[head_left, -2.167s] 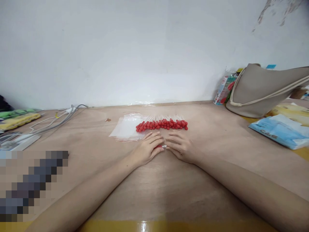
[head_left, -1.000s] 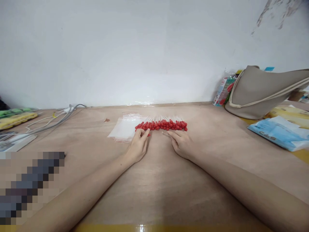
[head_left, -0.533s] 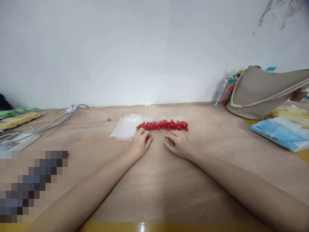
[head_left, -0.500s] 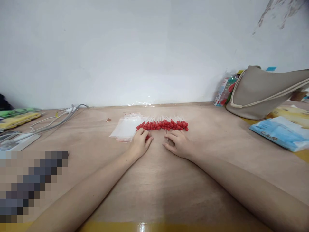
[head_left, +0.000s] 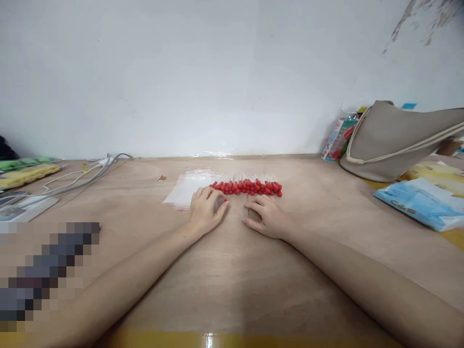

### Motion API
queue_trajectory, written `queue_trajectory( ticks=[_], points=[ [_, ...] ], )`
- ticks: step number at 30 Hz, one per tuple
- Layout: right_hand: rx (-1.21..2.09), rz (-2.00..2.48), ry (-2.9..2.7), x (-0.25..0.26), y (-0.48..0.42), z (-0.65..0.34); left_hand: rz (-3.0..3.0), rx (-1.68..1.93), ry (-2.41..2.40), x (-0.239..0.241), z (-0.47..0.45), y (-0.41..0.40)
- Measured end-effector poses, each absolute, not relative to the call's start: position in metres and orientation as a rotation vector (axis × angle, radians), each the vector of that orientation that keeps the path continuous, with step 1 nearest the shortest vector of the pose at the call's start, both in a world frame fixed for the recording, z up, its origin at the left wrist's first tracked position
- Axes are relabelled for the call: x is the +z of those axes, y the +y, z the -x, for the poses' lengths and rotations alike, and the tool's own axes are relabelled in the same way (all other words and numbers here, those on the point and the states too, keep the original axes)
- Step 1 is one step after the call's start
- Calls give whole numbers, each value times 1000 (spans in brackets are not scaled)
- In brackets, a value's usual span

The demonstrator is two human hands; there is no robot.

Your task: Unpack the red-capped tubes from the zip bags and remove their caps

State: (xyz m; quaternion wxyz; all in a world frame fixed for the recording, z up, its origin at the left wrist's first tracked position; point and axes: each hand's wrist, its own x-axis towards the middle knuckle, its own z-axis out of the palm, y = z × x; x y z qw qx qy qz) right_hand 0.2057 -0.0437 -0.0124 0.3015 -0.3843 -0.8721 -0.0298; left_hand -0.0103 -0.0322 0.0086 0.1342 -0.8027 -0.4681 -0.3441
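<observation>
My left hand [head_left: 206, 209] rests on the table with bent fingers, beside a stack of flat white sheets or bags [head_left: 185, 188]. A small red piece [head_left: 225, 200] shows between its thumb and fingertips; the rest of that piece is hidden. In front of both hands lies a row of thin pale sticks with rounded red heads [head_left: 250, 187], the heads facing me. My right hand [head_left: 266, 215] curls on the table to the right, its fingers closed around a thin dark stick [head_left: 247, 199] that stands out towards the row.
Cables [head_left: 97, 169] and a white power strip [head_left: 34, 208] lie at the left, near yellow and green packs [head_left: 31, 175]. On the right are a grey bag [head_left: 395, 140], a clear plastic package [head_left: 338, 137] and a blue tissue pack [head_left: 413, 203]. A white wall closes the back.
My left hand has shifted slightly left and turned, covering more of the white stack, and its fingers have spread somewhat. My right hand has hardly moved.
</observation>
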Motion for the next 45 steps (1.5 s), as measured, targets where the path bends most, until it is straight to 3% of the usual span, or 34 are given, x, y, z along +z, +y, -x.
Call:
queue_trajectory(
  ticks=[12,19,25,32,39,45],
  points=[
    [-1,970,-2222,-11,-50,-215,2361,-812,-1541,32,-25,22],
    [71,1001,-2231,-10,-49,-215,2171,-1263,-1776,30,-21,19],
    [-3,1045,-2021,-7,-49,-214,2256,-1504,-1452,18,4,-22],
    [-180,939,-2071,-11,-46,-221,2705,-1385,-1191,7,8,-48],
    [-179,858,-2170,-14,-42,-219,2786,-1351,-1154,9,8,-47],
    [-208,804,-2188,-15,-44,-218,2824,-1008,-1004,6,2,-47]
  ],
)
